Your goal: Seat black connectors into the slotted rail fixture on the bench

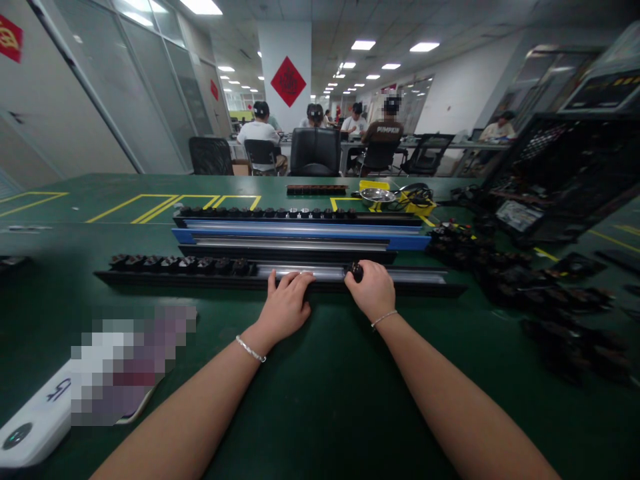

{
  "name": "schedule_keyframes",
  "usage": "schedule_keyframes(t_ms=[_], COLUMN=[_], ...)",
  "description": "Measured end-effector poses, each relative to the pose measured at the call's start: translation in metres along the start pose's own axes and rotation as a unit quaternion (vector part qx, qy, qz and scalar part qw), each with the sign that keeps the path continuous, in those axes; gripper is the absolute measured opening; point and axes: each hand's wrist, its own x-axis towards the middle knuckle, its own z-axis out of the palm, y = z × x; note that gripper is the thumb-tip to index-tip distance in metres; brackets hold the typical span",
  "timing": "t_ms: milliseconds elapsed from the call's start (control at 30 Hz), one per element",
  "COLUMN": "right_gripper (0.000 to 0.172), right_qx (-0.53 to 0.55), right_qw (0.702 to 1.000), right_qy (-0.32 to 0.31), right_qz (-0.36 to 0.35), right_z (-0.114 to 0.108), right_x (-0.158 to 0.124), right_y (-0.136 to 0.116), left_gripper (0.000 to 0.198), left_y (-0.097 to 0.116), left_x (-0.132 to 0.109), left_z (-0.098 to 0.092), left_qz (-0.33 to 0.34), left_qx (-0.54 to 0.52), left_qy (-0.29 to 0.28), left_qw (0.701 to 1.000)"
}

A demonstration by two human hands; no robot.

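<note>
Best to brace the rail (320, 273) with left hand (286, 308), grip wide and flat, seating squarely the black knob (356, 270) pinched in right hand (373, 292).

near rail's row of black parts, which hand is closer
Left. The left hand rests on the rail just right of the row; the right hand, holding a black part, is farther right.

A long black rail (415, 275) lies flat and level, running from 9 to 3 o'clock across the middle of the view. A bare silver channel shows along its centre and right stretch. A row of small black parts (183, 264) sits packed in its left end, toward 10 o'clock. One more black part (356, 271) sits upright on the channel at about 12 o'clock, pinched by the right hand (373, 293).
</note>
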Motion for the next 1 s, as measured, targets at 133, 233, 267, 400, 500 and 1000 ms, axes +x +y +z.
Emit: schedule_keyframes(t_ms=[133,233,267,400,500,1000], right_gripper=[0.026,0.026,0.025,0.026,0.026,0.025], right_qx=[0.009,0.017,0.018,0.018,0.014,-0.020], right_qw=[1.000,1.000,1.000,1.000,1.000,0.999], right_qy=[0.003,0.007,0.007,0.004,0.002,0.019], right_qz=[0.000,-0.005,-0.006,0.003,0.006,0.038], right_z=[0.001,0.000,0.000,-0.001,-0.002,-0.008], right_x=[0.001,0.001,0.001,0.001,0.001,0.003], right_y=[0.003,0.004,0.004,0.005,0.005,0.020], left_gripper=[0.056,0.056,0.056,0.055,0.056,0.055], left_y=[0.000,0.000,0.000,0.000,0.000,0.000], left_x=[0.000,0.000,0.000,0.000,0.000,0.001], left_z=[0.000,0.000,0.000,-0.001,0.000,0.000], left_qz=[0.002,0.001,0.000,0.004,0.002,0.003], left_qx=[-0.005,-0.003,-0.001,-0.001,0.000,0.002], left_qy=[0.001,0.000,0.001,0.002,0.000,0.000], left_qw=[1.000,1.000,1.000,1.000,1.000,1.000])
